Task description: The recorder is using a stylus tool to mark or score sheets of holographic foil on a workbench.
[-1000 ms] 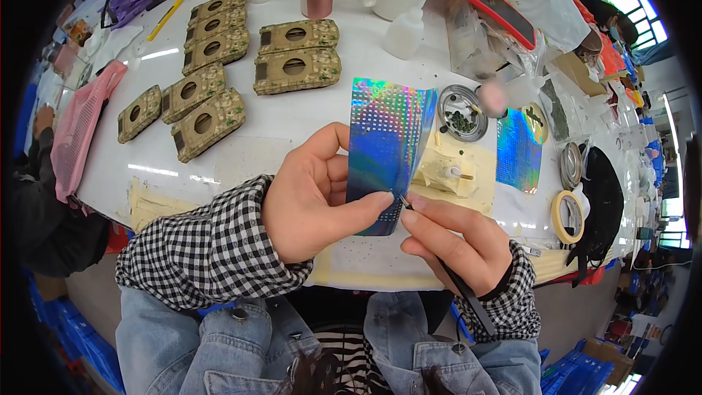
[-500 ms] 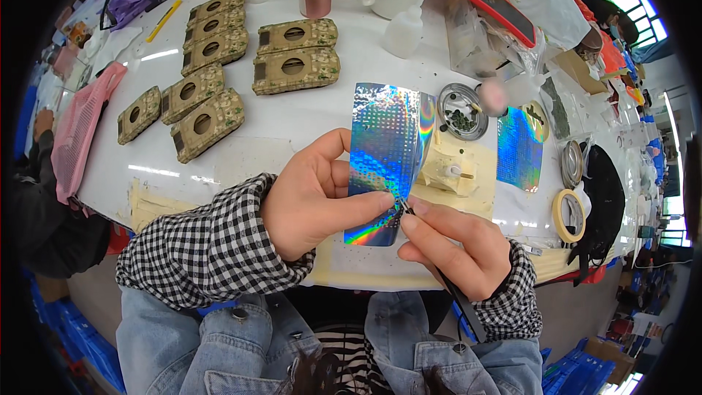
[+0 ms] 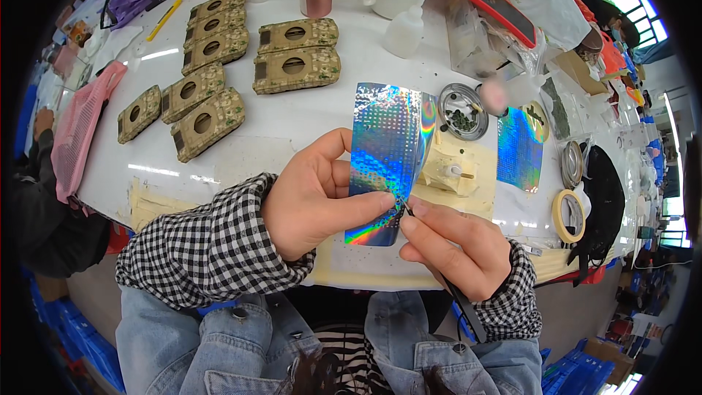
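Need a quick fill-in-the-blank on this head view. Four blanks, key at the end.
1. The ____ hand has its thumb across the held shiny sheet.
2. The thin dark tool is in the ____ hand.
3. In view are ____ camouflage shells with round holes.
4. The phone has a ____ case.
Missing words: left; right; eight; red.

Single fisheye view from the head, facing down, near the hands (image 3: 303,208), wide across the table (image 3: 292,117)
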`<state>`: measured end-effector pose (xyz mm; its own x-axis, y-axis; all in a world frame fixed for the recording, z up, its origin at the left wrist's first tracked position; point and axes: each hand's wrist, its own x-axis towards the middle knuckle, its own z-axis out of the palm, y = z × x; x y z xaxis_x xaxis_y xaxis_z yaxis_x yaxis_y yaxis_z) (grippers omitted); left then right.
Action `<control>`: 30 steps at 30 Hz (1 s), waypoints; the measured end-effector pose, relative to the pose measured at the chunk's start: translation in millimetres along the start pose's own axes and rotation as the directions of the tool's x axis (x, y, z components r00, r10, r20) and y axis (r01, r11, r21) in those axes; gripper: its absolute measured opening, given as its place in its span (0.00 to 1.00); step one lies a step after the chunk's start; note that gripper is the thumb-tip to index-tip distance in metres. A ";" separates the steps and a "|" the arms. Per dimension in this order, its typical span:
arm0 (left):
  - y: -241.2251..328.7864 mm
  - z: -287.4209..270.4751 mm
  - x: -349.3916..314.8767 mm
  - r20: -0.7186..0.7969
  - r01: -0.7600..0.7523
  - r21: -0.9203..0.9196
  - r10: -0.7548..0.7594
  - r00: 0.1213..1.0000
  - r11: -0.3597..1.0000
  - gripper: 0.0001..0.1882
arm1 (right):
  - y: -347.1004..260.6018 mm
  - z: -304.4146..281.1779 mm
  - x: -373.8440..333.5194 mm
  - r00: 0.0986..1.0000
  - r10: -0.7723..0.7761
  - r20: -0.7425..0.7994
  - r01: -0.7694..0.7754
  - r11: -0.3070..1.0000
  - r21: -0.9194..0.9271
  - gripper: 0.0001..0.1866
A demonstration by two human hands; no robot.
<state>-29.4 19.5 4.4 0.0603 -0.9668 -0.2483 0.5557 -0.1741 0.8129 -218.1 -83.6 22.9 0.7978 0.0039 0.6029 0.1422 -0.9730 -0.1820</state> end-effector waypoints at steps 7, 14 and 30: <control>-0.9 -0.4 0.4 0.006 -0.001 -0.008 0.001 1.000 1.000 0.33 | 0.3 0.5 -1.7 1.000 0.001 -0.005 -0.001 1.000 0.011 0.18; -0.1 -0.7 0.4 0.006 0.016 -0.004 -0.016 1.000 1.000 0.32 | -1.7 -0.4 -0.3 0.999 0.035 0.007 -0.036 0.999 0.021 0.18; -2.8 -3.7 4.4 -0.087 -0.093 -0.029 0.090 0.992 0.995 0.26 | 0.7 0.6 -2.1 0.999 -0.014 0.028 0.013 0.999 0.034 0.17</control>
<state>-27.6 16.4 -0.9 0.1826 -0.9585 -0.2189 0.5714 -0.0777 0.8170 -219.4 -84.1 21.0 0.8119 0.0243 0.5833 0.1728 -0.9644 -0.2004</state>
